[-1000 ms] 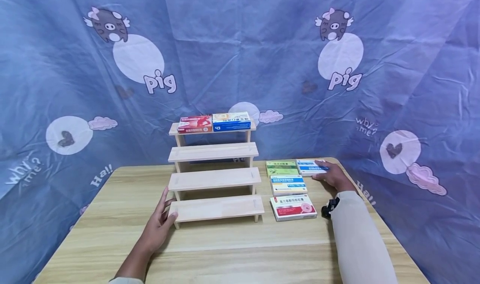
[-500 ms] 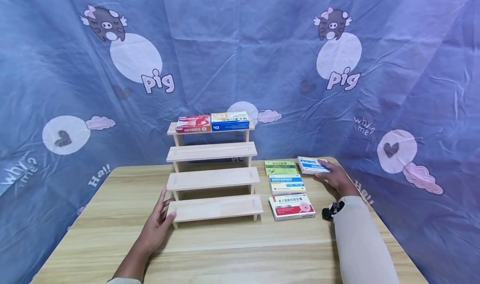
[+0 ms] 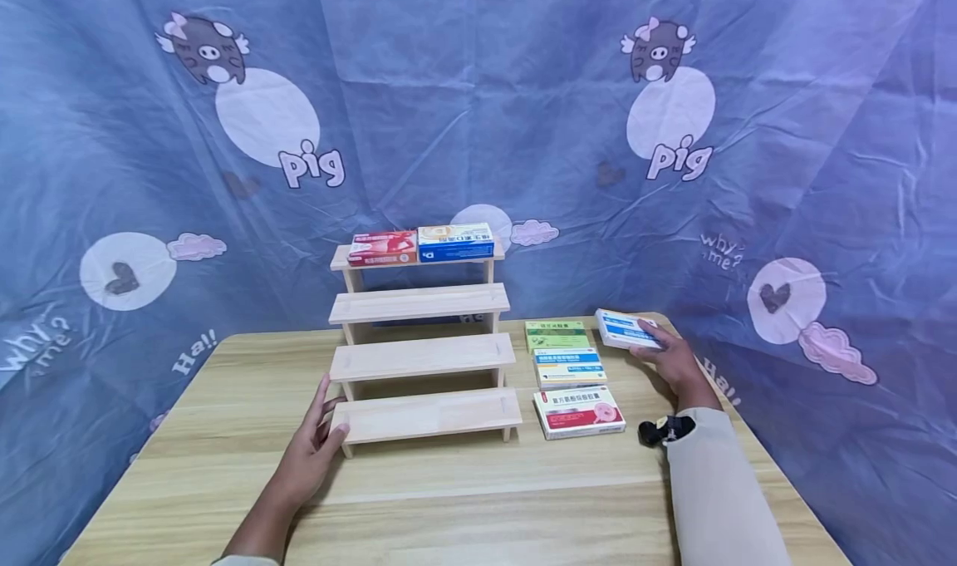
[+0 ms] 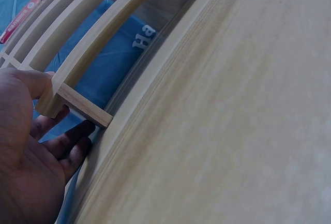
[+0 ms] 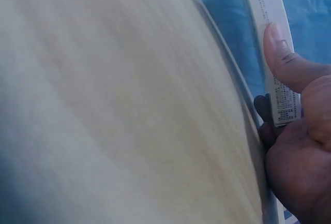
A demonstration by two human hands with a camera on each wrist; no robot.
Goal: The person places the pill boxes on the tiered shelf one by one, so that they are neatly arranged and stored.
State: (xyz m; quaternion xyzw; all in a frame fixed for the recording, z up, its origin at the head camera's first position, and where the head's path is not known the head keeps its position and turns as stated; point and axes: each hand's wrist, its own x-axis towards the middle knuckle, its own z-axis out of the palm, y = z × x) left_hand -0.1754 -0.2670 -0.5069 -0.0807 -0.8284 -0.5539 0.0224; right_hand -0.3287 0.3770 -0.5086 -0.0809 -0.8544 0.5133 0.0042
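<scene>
Pinching the left end of a four-tier wooden rack's (image 3: 422,355) lowest step was the left hand (image 3: 308,456); a red medicine box (image 3: 383,248) and a vitamin D box (image 3: 456,242) sat on top. Rightward lay three medicine boxes (image 3: 570,368), then the right hand (image 3: 676,365) pinched a tilted blue-and-white medicine box (image 3: 625,330) near the table's (image 3: 449,508) back right corner.

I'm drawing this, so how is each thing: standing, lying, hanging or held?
Shelf: standing upright
Red box: lying on the shelf's top step
Blue box: lying beside it
Green box: lying flat
Middle box: lying flat
Red-white box: lying flat
Held box: tilted
Right hand: gripping that box
Left hand: gripping the shelf
Cloth: hanging, wrinkled
</scene>
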